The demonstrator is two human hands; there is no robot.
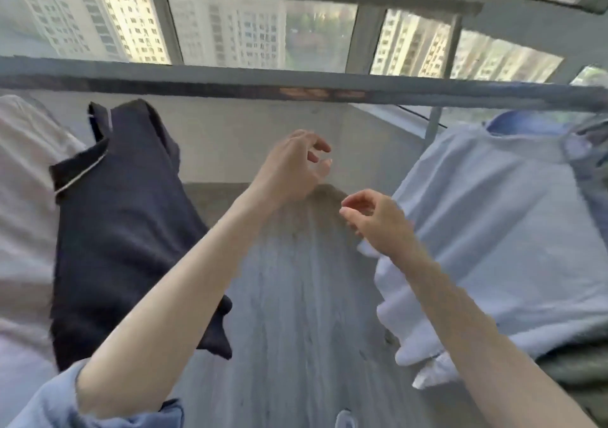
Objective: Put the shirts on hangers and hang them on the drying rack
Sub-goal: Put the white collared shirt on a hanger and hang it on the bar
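Note:
The drying rack's grey bar point(197, 82) runs across the view at head height. A dark navy shirt point(125, 230) with white collar piping hangs from it at the left. A light blue shirt point(493, 223) hangs at the right. My left hand point(292, 164) is raised in the gap between them, just below the bar, fingers apart and holding nothing. My right hand point(378, 220) is lower and to the right, touching the light blue shirt's left edge, fingers loosely curled with nothing held between them. No hanger shows clearly.
A pale pink garment point(23, 213) hangs at the far left. A darker blue-grey garment point(589, 151) hangs at the far right behind the light blue shirt. Windows point(230, 33) lie beyond the bar. Grey wood-pattern floor point(296, 329) lies below.

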